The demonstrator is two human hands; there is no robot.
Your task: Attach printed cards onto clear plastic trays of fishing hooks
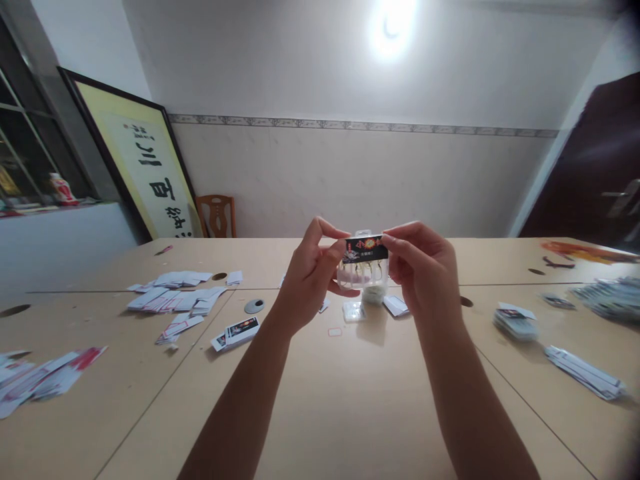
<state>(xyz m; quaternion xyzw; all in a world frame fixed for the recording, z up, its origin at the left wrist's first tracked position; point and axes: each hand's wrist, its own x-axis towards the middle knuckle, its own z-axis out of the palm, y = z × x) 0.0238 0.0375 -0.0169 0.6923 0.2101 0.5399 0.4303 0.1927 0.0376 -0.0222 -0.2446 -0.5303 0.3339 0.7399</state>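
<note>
Between both hands, raised above the table, is a small clear plastic box point(363, 275) with gold-coloured hooks inside. A black printed label point(367, 250) covers its upper part. My left hand point(317, 270) grips the box's left side, its thumb and forefinger at the label's left end. On the other side my right hand point(423, 257) pinches the label's right end and the box edge. Behind and below the box, a clear flat case point(354, 311) lies on the table, near a small stack of cases point(373, 294) and some white cards point(396, 306).
Printed black-and-white cards point(243, 329) lie left of my forearm. Paper piles point(175, 300) spread farther left. At right are stacked clear cases point(515, 323), a bundle of paper strips point(584, 371) and a heap of plastic packets point(613, 300). The table point(350, 413) has round holes.
</note>
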